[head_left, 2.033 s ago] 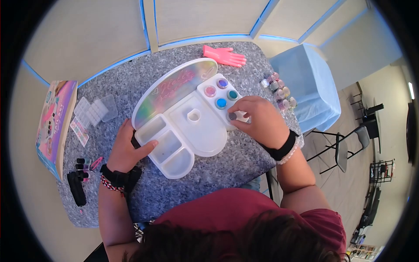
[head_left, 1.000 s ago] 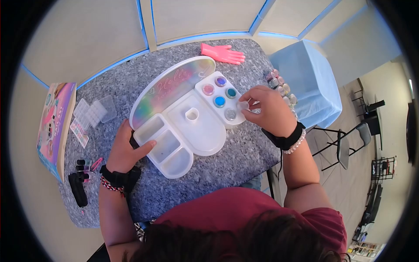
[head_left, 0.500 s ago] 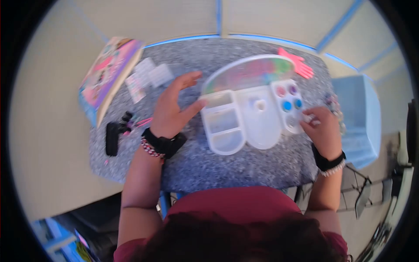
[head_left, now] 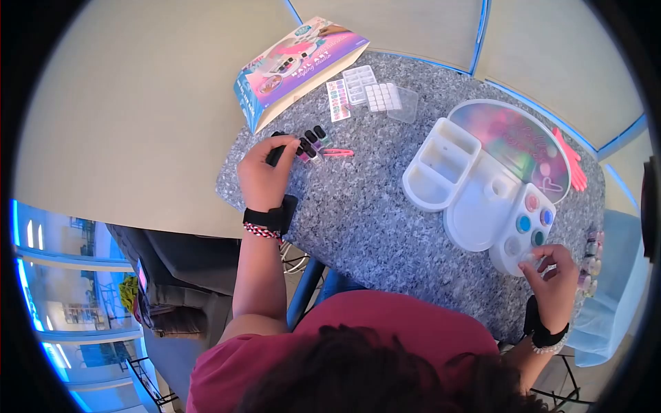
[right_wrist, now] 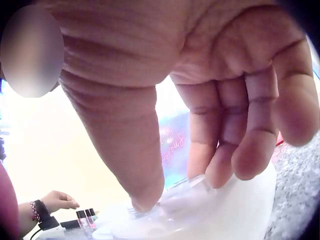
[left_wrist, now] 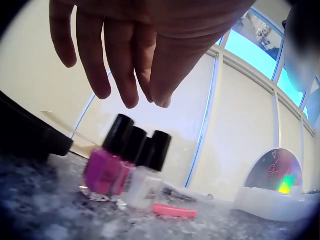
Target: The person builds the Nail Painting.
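Note:
My left hand hovers over small nail polish bottles with black caps, its fingertips just above the caps in the left wrist view. One bottle is purple and another whitish. At the right front corner of a white plastic tray, my right hand pinches a small clear round container between thumb and fingers. Beside it, a silvery pot sits in the tray, near pink, blue, purple and green pots. The tray's upright panel is rainbow-coloured with lettering.
A nail art box stands at the back left. Clear compartment cases and a sticker sheet lie nearby. A pink clip is beside the bottles. A pink model hand and several jars are on the right.
My left hand has left the tray's edge and moved left to the bottles. The right hand has moved off the silvery pot, with the clear container in its fingers. The head view has swung left.

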The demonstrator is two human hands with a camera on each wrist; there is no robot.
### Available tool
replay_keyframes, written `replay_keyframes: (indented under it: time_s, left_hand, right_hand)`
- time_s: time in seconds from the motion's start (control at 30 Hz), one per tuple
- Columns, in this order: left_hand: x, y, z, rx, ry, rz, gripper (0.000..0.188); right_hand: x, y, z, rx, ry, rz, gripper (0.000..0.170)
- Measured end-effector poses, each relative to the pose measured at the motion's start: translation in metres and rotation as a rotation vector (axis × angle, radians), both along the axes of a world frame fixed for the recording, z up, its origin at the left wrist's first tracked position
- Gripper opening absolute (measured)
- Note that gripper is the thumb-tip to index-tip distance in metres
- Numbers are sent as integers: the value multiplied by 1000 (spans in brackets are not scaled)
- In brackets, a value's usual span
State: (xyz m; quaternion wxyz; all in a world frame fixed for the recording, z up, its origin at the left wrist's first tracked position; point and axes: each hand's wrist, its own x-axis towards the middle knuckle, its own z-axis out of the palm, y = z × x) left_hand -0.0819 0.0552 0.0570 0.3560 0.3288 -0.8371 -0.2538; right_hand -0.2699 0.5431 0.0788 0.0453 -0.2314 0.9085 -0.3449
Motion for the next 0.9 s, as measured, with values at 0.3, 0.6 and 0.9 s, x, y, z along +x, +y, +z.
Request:
replay_keyframes:
  time_s: [0.3, 0.6, 0.9]
  left_hand:
    - [8, -25, -28, -73, -8, 39, 17]
    - [3, -24, -28, 6, -16, -38, 15]
    - [2, -18, -25, -22, -65, -76, 17]
  right_hand:
    - [6, -2, -10, -79, -22, 8, 33]
    - [6, 0, -14, -118, -63, 0, 34]
    - [5, 1, -15, -125, -49, 18, 36]
